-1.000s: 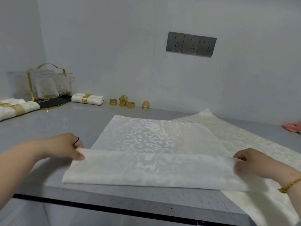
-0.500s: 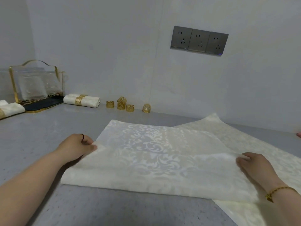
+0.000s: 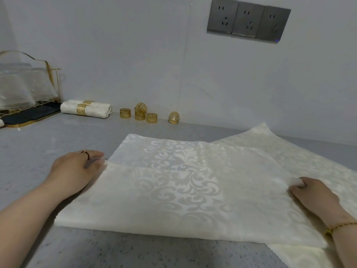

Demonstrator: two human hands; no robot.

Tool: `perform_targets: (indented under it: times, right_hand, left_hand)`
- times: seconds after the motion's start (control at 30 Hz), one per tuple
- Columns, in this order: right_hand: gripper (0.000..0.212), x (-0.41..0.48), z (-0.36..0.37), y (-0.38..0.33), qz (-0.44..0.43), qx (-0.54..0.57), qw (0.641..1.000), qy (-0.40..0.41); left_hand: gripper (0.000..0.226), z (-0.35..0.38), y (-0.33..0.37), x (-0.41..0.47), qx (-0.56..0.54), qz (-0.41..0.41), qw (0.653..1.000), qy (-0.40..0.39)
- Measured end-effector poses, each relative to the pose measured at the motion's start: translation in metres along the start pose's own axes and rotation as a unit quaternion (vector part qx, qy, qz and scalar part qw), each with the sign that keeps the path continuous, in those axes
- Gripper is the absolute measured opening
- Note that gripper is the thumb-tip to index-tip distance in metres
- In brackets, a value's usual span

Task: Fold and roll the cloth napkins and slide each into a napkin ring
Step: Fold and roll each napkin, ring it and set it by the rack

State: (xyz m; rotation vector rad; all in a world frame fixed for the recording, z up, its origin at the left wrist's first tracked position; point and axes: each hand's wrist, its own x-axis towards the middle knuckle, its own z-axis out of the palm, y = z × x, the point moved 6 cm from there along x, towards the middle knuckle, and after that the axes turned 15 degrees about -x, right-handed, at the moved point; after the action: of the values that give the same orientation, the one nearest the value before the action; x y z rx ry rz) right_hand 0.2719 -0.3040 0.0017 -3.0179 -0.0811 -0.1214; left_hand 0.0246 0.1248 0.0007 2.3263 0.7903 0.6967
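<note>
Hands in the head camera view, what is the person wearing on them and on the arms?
No sleeves show. The left hand wears a thin dark ring on one finger. The right hand has no ring in view; a fine gold chain bracelet circles its wrist.

Nine o'clock: the glass rack [image 3: 29,89] runs off the edge. Fingers [image 3: 95,161] of the left hand [image 3: 73,171] blur at the folded napkin [image 3: 183,200]. Five o'clock: the lower napkin [image 3: 299,258] is cut off.
</note>
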Motion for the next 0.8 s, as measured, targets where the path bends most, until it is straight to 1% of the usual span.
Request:
perform_targets:
  times: [0.07, 0.1, 0.17, 0.23, 0.27, 0.3, 0.37, 0.43, 0.5, 0.53, 0.57, 0.6, 0.63, 0.67, 0.7, 0.73, 0.77, 0.8]
  right_hand:
    - [0.019, -0.003, -0.002, -0.003, 0.005, -0.051, 0.999, -0.007]
    - [0.017, -0.005, -0.003, -0.004, 0.008, -0.060, 0.998, -0.012]
    - [0.016, -0.006, -0.003, -0.003, 0.015, -0.057, 0.998, -0.019]
    - [0.024, -0.007, -0.004, -0.003, 0.018, -0.058, 0.998, -0.020]
    - [0.027, -0.006, -0.003, -0.002, 0.021, -0.059, 0.998, -0.021]
    - [0.028, -0.004, -0.002, -0.001, 0.026, -0.064, 0.997, -0.020]
    - [0.024, -0.004, -0.002, 0.000, 0.029, -0.085, 0.996, -0.015]
    - [0.017, -0.008, -0.008, 0.003, 0.045, -0.116, 0.992, 0.015]
    - [0.032, -0.015, -0.019, -0.001, 0.069, -0.171, 0.981, 0.056]
    - [0.039, -0.021, -0.024, -0.010, 0.067, -0.191, 0.976, 0.082]
    - [0.041, -0.031, -0.028, -0.027, 0.031, -0.186, 0.975, 0.122]
    - [0.041, -0.044, -0.032, -0.050, -0.039, -0.165, 0.970, 0.176]
    - [0.042, -0.063, -0.034, -0.077, -0.132, -0.128, 0.956, 0.227]
    - [0.044, -0.086, -0.030, -0.106, -0.232, -0.100, 0.944, 0.213]
    - [0.053, -0.109, -0.020, -0.133, -0.312, -0.097, 0.934, 0.146]
    - [0.072, -0.130, -0.005, -0.153, -0.375, -0.102, 0.919, 0.071]
    - [0.094, -0.148, 0.007, -0.166, -0.403, -0.121, 0.907, 0.000]
    - [0.108, -0.158, 0.016, -0.174, -0.403, -0.139, 0.903, -0.046]
  left_hand:
    - [0.045, 0.005, 0.017, -0.012, 0.078, 0.036, 0.995, -0.044]
    - [0.059, 0.011, 0.028, -0.019, 0.087, 0.058, 0.991, -0.078]
    - [0.098, 0.026, 0.058, -0.044, 0.073, 0.112, 0.980, -0.144]
    - [0.133, 0.044, 0.079, -0.068, 0.088, 0.141, 0.965, -0.202]
    - [0.139, 0.053, 0.084, -0.077, 0.106, 0.150, 0.956, -0.228]
    - [0.140, 0.063, 0.084, -0.084, 0.120, 0.157, 0.948, -0.248]
    - [0.143, 0.077, 0.077, -0.089, 0.132, 0.155, 0.943, -0.263]
    - [0.146, 0.082, 0.072, -0.090, 0.147, 0.142, 0.940, -0.271]
    - [0.145, 0.084, 0.071, -0.090, 0.154, 0.137, 0.936, -0.285]
    - [0.145, 0.085, 0.072, -0.091, 0.154, 0.133, 0.934, -0.294]
    - [0.145, 0.084, 0.074, -0.092, 0.153, 0.128, 0.934, -0.297]
    - [0.145, 0.083, 0.075, -0.093, 0.155, 0.123, 0.934, -0.297]
    - [0.146, 0.082, 0.075, -0.092, 0.159, 0.118, 0.935, -0.295]
    - [0.146, 0.082, 0.074, -0.092, 0.165, 0.114, 0.935, -0.293]
    - [0.147, 0.083, 0.074, -0.092, 0.172, 0.111, 0.934, -0.291]
    - [0.145, 0.083, 0.074, -0.092, 0.175, 0.106, 0.934, -0.294]
    - [0.137, 0.082, 0.073, -0.094, 0.172, 0.094, 0.934, -0.300]
    - [0.118, 0.082, 0.072, -0.094, 0.164, 0.079, 0.934, -0.306]
